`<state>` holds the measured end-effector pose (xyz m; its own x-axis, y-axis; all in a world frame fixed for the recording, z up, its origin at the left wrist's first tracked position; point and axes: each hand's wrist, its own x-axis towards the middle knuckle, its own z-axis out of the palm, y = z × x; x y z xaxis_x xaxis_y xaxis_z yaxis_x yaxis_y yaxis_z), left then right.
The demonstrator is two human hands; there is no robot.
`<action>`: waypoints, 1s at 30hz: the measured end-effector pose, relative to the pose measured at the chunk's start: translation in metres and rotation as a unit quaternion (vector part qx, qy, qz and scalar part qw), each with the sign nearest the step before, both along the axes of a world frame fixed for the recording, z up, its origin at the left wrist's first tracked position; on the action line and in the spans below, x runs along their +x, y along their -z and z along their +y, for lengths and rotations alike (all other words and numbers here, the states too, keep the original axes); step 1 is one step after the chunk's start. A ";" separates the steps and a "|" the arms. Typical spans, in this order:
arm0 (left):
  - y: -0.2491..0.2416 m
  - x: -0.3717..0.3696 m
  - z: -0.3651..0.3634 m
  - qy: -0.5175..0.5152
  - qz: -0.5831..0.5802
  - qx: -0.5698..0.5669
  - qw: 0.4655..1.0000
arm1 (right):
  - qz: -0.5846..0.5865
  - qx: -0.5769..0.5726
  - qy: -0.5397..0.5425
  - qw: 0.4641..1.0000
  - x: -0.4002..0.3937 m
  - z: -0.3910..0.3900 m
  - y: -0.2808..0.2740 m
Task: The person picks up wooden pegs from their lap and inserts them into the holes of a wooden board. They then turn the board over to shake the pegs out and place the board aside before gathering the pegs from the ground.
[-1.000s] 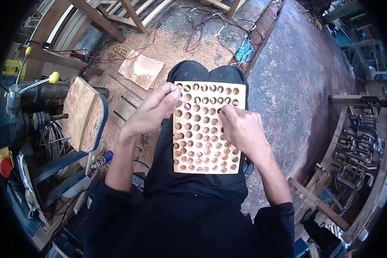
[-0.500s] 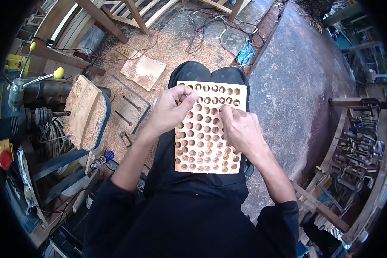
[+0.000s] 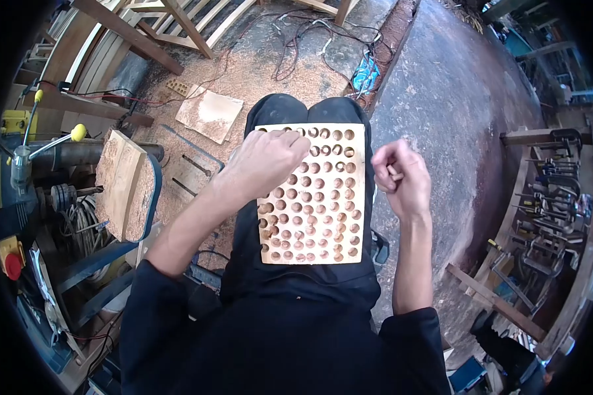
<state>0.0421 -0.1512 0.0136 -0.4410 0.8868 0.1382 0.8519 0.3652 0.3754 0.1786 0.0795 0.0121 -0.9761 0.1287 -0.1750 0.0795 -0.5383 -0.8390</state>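
A pale wooden board drilled with rows of round holes lies across my lap, on my dark trousers. My left hand is over its upper left part, back turned up and fingers curled down toward the holes. Whatever those fingertips hold, if anything, is hidden beneath the hand. Off the board's right edge, my right hand is raised with its fingers curled in; I cannot make out anything in it.
At left stands a drill press table with a curved wood block and shavings. A square wood piece lies on the sawdust-strewn floor. Cables and a blue wrapper lie ahead. Clamps hang on a rack at right.
My right hand has lifted away from the board to the right. The left has rolled palm-down over the upper left holes. The whole view has shifted slightly.
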 end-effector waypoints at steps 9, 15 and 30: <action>-0.004 0.012 0.004 -0.047 -0.004 -0.117 0.992 | 0.089 0.757 -0.085 0.642 -0.007 -0.042 -0.012; 0.003 0.010 0.005 0.014 0.114 -0.083 0.990 | 0.099 0.741 -0.099 0.656 -0.009 -0.042 -0.007; 0.010 0.005 0.005 0.074 0.090 -0.107 0.987 | 0.074 0.749 -0.158 0.639 -0.002 -0.042 -0.004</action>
<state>0.0467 -0.1464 0.0033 -0.2898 0.9571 0.0055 0.9478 0.2862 0.1409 0.1763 0.0380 0.0158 -0.9863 -0.1646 0.0112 -0.1549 0.9009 -0.4054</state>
